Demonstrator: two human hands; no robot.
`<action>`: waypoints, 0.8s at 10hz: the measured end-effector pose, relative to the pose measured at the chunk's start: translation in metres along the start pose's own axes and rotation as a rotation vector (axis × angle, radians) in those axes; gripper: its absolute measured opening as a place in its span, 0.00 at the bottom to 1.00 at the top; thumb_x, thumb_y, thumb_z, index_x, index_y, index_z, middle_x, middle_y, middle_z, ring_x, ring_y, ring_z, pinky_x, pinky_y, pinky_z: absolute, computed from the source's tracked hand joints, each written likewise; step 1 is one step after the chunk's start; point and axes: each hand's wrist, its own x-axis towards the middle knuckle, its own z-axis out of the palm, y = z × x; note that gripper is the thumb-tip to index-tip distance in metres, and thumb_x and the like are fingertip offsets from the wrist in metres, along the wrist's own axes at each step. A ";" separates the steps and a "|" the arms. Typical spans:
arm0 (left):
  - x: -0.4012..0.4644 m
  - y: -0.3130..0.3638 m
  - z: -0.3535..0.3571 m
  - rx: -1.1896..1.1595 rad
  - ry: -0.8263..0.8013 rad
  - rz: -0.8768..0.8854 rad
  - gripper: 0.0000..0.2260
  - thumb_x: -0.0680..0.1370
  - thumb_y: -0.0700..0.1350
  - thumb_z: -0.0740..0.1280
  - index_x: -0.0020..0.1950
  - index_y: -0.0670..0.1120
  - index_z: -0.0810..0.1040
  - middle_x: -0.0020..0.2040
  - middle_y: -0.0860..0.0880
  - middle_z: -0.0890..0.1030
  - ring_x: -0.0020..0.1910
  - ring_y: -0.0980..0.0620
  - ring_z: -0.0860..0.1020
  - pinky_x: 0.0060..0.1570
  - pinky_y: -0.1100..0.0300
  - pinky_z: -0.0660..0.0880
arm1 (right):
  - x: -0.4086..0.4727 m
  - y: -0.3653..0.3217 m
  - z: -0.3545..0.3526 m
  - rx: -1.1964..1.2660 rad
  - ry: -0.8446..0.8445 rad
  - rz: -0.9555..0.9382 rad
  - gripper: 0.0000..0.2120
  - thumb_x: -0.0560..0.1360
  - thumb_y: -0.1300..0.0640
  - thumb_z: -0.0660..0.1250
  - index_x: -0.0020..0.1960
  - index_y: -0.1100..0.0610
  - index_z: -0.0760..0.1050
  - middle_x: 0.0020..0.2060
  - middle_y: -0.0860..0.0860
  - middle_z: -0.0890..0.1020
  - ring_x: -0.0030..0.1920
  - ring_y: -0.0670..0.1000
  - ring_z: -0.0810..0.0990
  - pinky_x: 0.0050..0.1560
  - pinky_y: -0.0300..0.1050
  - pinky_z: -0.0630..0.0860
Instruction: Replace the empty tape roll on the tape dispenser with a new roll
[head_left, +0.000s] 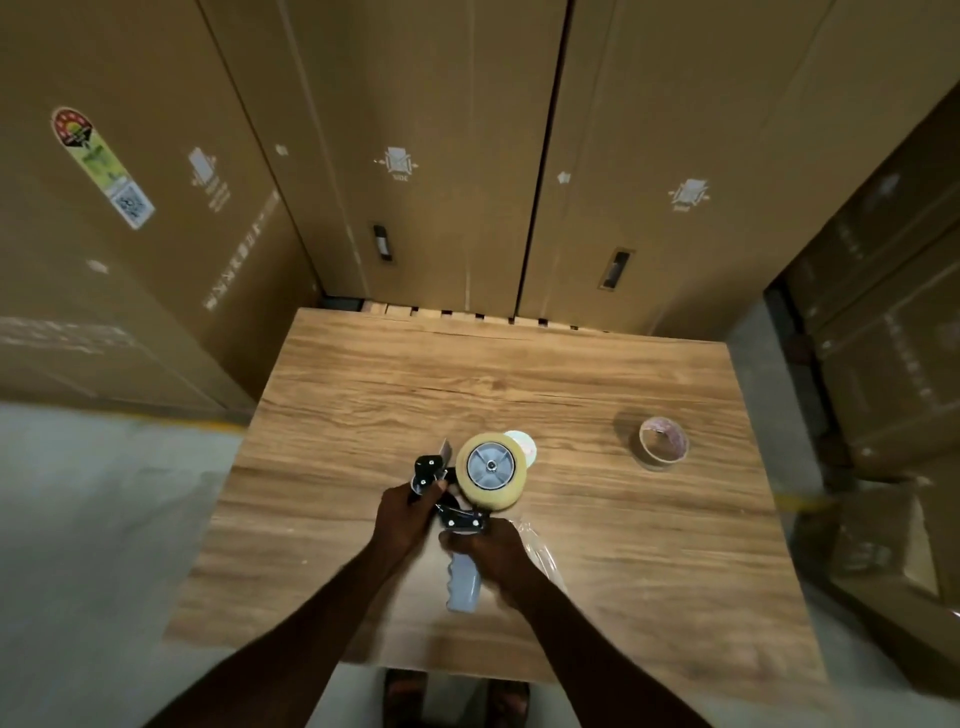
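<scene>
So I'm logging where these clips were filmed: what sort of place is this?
Probably a warehouse or stockroom: tall cardboard cartons crowd a small wooden table on a bare concrete floor.

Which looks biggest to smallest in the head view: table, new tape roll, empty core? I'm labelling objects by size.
1. wooden table, by far the largest.
2. new tape roll on the tape dispenser.
3. empty core, smallest, though it lies farther from the camera than the roll, so the gap may be exaggerated.

A pale yellowish tape roll (492, 470) with a grey hub is sitting on the black-and-grey tape dispenser (457, 525) over the brown wood-grain table (623, 545), with a tan-and-pink empty core (663, 445) lying nearby.
</scene>
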 end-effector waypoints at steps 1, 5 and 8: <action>0.005 -0.002 -0.002 0.066 0.006 0.010 0.18 0.76 0.56 0.71 0.31 0.47 0.80 0.25 0.54 0.79 0.29 0.60 0.73 0.37 0.56 0.71 | -0.007 -0.004 0.002 -0.058 0.040 0.034 0.17 0.61 0.54 0.86 0.46 0.58 0.88 0.41 0.59 0.90 0.43 0.61 0.90 0.50 0.67 0.84; 0.004 0.003 -0.001 0.166 -0.005 0.018 0.15 0.75 0.58 0.71 0.33 0.51 0.83 0.31 0.53 0.83 0.32 0.62 0.77 0.37 0.60 0.71 | -0.006 -0.001 -0.017 -0.551 0.311 -0.114 0.40 0.57 0.24 0.75 0.33 0.65 0.82 0.29 0.60 0.85 0.30 0.51 0.83 0.39 0.48 0.78; 0.002 0.024 -0.015 0.279 0.093 0.089 0.18 0.73 0.59 0.70 0.38 0.44 0.75 0.35 0.46 0.77 0.37 0.47 0.76 0.33 0.57 0.65 | -0.030 -0.017 -0.040 -0.391 0.335 -0.297 0.20 0.73 0.43 0.66 0.37 0.61 0.80 0.31 0.59 0.85 0.32 0.59 0.85 0.37 0.62 0.83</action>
